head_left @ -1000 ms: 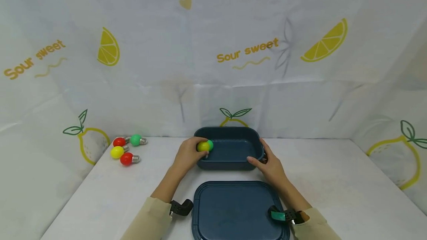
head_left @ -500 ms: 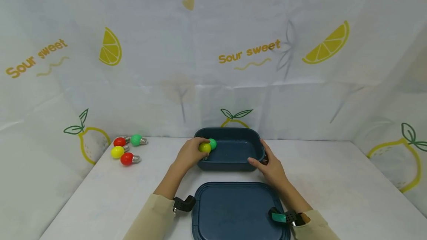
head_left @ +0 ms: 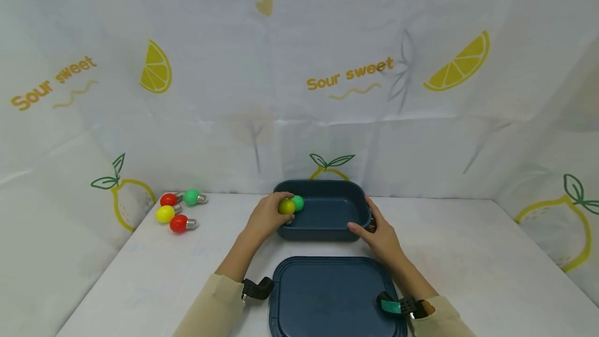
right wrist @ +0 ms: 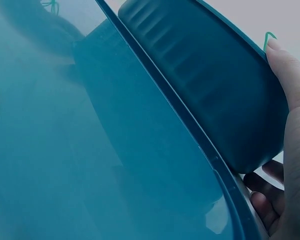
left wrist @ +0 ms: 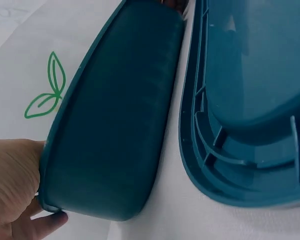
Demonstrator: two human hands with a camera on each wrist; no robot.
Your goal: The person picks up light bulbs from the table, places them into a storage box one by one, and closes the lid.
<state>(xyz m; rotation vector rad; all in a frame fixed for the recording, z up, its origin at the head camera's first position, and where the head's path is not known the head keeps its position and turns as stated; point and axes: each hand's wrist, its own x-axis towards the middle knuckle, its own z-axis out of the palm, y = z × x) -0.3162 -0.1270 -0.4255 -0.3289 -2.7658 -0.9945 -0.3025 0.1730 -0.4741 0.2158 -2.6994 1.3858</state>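
Note:
A dark blue open box (head_left: 327,234) stands at the back of the table. Over its left end my left hand (head_left: 269,216) pinches a yellow light bulb (head_left: 286,207), its metal base pointing down. A green light bulb (head_left: 298,202) lies just beyond it inside the box. My right hand (head_left: 382,232) grips the box's right end, thumb on the front rim, other fingers round the outside. In the left wrist view the left hand (left wrist: 12,190) is at the box's rim, the bulb hidden. The right wrist view shows the right hand's thumb (right wrist: 288,70) along the box wall.
A dark blue lid (head_left: 334,295) lies in front of the box, under the right wrist. On the left of the table lie two red bulbs (head_left: 178,223), a yellow bulb (head_left: 165,214) and a green bulb (head_left: 191,197). A lemon-printed sheet (head_left: 224,92) hangs behind.
My left hand has shifted slightly right with the yellow bulb, and more of the green bulb now shows beside it. The right hand keeps its grip on the box.

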